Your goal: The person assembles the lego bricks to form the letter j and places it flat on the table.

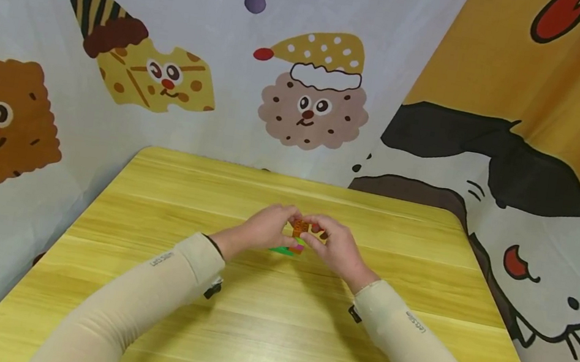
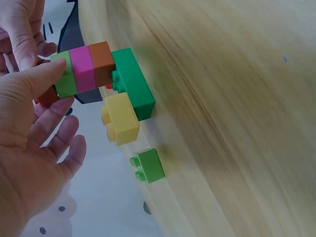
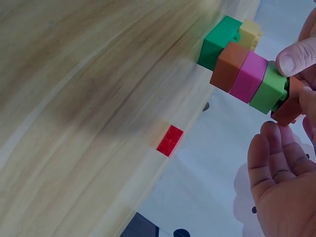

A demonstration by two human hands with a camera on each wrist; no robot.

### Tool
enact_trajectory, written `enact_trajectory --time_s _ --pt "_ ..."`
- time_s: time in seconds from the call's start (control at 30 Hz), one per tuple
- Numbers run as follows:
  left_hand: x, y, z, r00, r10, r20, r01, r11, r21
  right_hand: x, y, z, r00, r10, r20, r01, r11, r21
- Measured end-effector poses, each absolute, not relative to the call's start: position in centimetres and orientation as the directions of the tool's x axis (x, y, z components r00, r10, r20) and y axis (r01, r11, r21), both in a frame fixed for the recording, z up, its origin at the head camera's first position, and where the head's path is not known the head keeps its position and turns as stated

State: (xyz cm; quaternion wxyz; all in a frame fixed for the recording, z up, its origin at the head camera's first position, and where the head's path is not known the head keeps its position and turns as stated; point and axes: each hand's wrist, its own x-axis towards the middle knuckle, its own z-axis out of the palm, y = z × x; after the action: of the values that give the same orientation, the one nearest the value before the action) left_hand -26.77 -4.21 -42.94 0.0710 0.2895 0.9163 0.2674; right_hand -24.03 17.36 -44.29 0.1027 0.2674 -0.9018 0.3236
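Note:
A stack of building bricks stands on the table between both hands. From the bottom it has a long dark green brick [image 2: 136, 86], a brown brick [image 3: 228, 66], a magenta brick [image 3: 248, 76] and a light green brick [image 3: 266, 91]. At the top sits a brown-orange brick [image 3: 288, 106], tilted, with a dark gap under one side. My left hand [image 1: 268, 227] pinches the upper stack, its thumb against the light green brick. With thumb and fingertips, my right hand [image 1: 338, 248] grips the tilted top brick from the other side.
A yellow brick [image 2: 122, 118] stands close beside the dark green one, and a small light green brick [image 2: 151, 165] is farther left. On the right lies a red brick [image 3: 170, 140]. The wooden table [image 1: 268, 339] meets a cartoon-printed cloth [image 1: 207, 138] behind.

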Motion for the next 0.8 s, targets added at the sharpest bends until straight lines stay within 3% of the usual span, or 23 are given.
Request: enact_trajectory --time_s 0.27,0.5,0.8 --pt "-26.7 -4.25 -42.99 -0.827 0.562 0.021 0.491 0.703 0.514 -23.8 17.36 -44.32 -0.871 -0.384 0.307 -0.49 0.633 -0.599" --pt "-26.59 -4.19 -42.9 -0.825 0.564 0.017 0.486 0.696 0.528 -24.07 17.69 -44.55 -0.962 -0.261 0.083 -0.209 0.503 -0.839" --pt "-26.61 -4.22 -43.07 -0.827 0.563 0.016 0.486 0.699 0.525 -24.47 17.91 -44.9 -0.95 -0.252 -0.186 0.087 0.36 -0.929"
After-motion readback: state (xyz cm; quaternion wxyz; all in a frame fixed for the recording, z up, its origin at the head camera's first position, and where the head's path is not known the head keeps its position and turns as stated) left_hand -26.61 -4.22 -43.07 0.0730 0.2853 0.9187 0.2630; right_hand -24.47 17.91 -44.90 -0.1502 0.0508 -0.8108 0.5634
